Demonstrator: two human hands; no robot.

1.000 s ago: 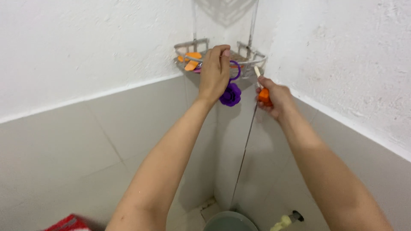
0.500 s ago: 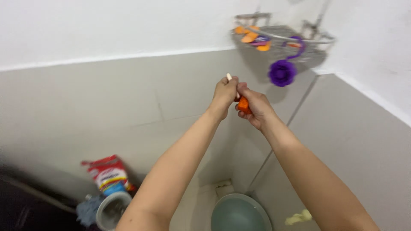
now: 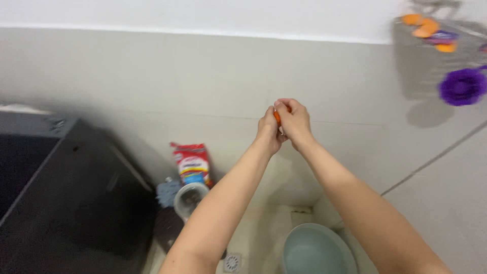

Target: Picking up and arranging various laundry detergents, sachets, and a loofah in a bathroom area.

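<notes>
Up at my right, a metal corner shelf [image 3: 431,56] hangs on the wall, blurred, with small orange pieces [image 3: 423,25] lying in it and a purple flower-shaped scrubber [image 3: 462,87] dangling below its rim. Down on the floor I see a red printed pouch [image 3: 191,161] leaning against the grey tiled wall [image 3: 152,91], a clear round jar [image 3: 189,198] just in front of it, a pale green round bucket [image 3: 317,251] and a small floor drain [image 3: 232,262]. A dark cabinet [image 3: 66,198] fills my left side.

A home bathroom; grey wall tiles [image 3: 152,81], a floor drain [image 3: 232,262], a corner shower rack [image 3: 431,45], a grey bucket [image 3: 317,251].
</notes>
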